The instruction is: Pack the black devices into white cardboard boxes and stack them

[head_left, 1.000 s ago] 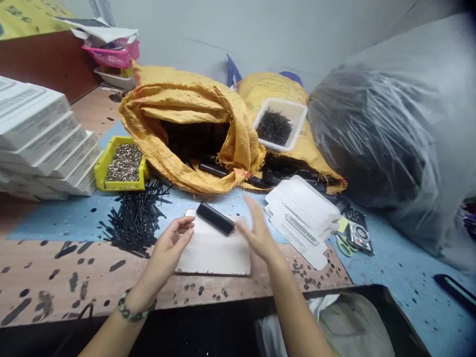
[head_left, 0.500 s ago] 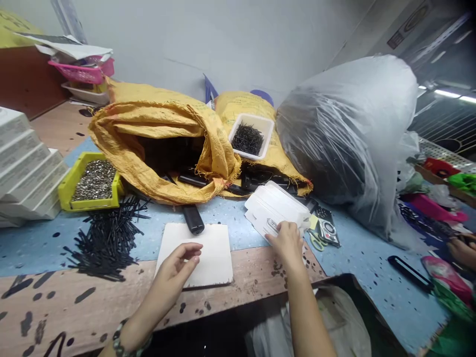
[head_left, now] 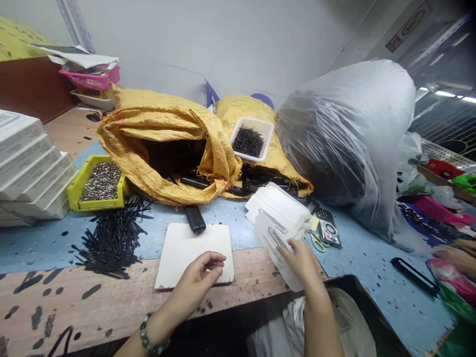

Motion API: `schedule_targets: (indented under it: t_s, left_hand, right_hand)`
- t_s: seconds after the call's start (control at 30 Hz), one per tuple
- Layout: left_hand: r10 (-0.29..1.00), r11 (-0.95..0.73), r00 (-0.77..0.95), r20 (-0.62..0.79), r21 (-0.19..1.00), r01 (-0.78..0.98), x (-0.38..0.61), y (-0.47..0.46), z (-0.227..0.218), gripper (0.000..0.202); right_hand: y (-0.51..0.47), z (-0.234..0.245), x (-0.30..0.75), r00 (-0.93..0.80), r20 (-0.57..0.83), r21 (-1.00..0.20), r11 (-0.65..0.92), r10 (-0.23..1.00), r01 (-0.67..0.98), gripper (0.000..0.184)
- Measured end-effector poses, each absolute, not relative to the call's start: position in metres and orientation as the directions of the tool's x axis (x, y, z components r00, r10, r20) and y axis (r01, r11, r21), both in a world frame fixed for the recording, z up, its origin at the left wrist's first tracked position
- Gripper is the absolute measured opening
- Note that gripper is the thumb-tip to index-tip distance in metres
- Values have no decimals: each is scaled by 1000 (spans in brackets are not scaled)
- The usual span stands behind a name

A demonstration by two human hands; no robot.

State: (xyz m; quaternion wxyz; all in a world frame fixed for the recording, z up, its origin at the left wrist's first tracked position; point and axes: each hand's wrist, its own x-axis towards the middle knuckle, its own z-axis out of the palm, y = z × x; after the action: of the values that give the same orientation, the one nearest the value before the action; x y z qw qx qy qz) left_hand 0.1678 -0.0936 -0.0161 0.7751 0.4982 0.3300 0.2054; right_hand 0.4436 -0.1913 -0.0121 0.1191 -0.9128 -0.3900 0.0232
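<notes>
My left hand (head_left: 197, 280) hovers loosely curled over the near right part of a white rectangular board (head_left: 193, 255), holding nothing. Just beyond the board's far edge, a black cylindrical roller (head_left: 195, 219) lies on the blue mat (head_left: 44, 243). My right hand (head_left: 301, 263) grips a stack of white printed card sleeves (head_left: 278, 230), tilting it up from the mat. Its fingers lie across the near end of the stack, and the lower cards fan out slightly.
A loose pile of black sticks (head_left: 111, 243) lies left of the board, beside a yellow tray of metal bits (head_left: 98, 182) and stacked white boxes (head_left: 29, 168). Behind stand an open yellow sack (head_left: 167, 124), a white tray of black pins (head_left: 248, 141) and a large plastic bag (head_left: 345, 139). A co-worker's hand (head_left: 455, 258) shows at right.
My right hand has taken the card stack and tilted it up. My left hand has left the black roller, which now lies beyond the board. The view has swung left of the earliest frame.
</notes>
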Motion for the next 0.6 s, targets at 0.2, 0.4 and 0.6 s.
schedule_targets:
  t_s: [0.2,0.4,0.6]
  left_hand:
    - [767,493,611,-195,789,-367,184,-85,-19,80]
    - [642,430,764,-70,857,-283,142,-58,12,57]
    - [672,385,733,-106,895,-223,116,-49,20,58]
  right_hand:
    - [-163,15,321,97,309,-588,110,946,801,20]
    - [-128,44,283,-26,490,-674,397,872,623,53]
    - [-110,51,277,-123,481,-639,443,868,629,47]
